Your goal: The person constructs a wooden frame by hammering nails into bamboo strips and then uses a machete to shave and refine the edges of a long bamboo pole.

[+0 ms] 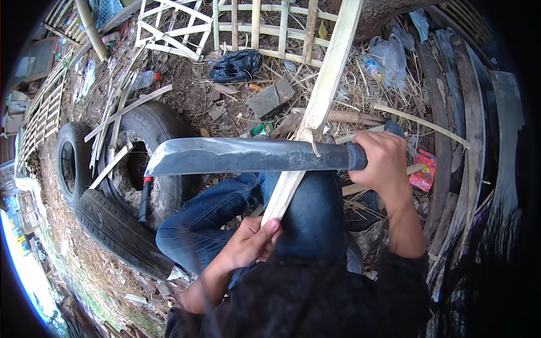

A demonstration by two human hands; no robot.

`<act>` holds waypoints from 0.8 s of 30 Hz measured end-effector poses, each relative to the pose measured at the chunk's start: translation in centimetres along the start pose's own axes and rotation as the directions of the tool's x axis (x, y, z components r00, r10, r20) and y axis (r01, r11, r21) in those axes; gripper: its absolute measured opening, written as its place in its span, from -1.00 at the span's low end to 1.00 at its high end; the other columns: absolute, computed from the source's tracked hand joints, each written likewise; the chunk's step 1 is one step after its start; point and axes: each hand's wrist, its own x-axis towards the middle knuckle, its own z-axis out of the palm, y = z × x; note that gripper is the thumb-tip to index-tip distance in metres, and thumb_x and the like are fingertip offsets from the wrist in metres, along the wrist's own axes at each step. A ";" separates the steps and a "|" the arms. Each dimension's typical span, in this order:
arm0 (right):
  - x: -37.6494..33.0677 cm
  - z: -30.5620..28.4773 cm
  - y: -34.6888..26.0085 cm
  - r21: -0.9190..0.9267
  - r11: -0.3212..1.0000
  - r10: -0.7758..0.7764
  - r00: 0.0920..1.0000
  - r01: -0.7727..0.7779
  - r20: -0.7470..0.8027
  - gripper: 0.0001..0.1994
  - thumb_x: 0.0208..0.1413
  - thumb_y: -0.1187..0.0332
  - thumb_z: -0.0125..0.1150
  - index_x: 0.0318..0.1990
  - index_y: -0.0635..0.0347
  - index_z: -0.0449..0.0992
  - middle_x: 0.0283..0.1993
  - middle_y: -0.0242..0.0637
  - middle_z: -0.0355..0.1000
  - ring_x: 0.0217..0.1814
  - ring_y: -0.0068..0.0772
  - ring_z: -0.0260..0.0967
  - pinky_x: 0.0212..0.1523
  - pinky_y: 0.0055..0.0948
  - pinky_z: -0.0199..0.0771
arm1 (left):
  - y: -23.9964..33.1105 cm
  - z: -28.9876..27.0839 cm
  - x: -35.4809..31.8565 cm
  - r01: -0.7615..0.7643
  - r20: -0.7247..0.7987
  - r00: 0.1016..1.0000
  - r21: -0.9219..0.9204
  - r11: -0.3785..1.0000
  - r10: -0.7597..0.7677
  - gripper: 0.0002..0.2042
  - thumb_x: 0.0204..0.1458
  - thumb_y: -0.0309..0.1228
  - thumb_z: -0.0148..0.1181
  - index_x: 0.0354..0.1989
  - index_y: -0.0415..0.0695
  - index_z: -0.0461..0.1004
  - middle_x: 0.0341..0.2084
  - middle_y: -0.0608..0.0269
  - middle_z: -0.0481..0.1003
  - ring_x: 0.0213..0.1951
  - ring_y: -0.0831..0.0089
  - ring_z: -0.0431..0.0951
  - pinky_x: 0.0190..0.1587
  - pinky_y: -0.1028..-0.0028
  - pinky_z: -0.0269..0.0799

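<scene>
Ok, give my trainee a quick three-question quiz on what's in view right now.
1. True or false: the right hand grips the handle of the big knife.
2. What does the left hand hold? A) a tyre B) the bamboo slat C) a plastic bag
3. Where does the blade meet the slat: near the handle or near the tip?

Key
1. True.
2. B, at the slat's lower end, by the knee.
3. Near the handle; the tip points toward the tyres.

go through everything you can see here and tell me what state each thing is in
right hand: closed on the big knife's handle
big knife: held flat, blade against the bamboo strip
bamboo strip: slanted across the knee
left hand: gripping the strip's lower end
tyres: lying flat
black bag: crumpled
</scene>
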 end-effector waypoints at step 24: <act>0.1 3.2 -1.2 0.051 0.997 0.050 0.999 -0.049 -0.014 -0.69 -0.57 0.38 0.38 -0.52 0.14 0.43 -0.52 -0.22 0.44 -0.42 -0.09 0.44 -0.36 -0.23 0.40 | -1.8 1.1 -1.4 -0.073 -0.184 0.979 0.067 0.995 0.084 -0.57 0.26 -0.03 -0.09 -0.53 -0.12 0.22 -0.78 0.42 0.14 -0.76 0.64 0.12 -0.72 0.57 0.06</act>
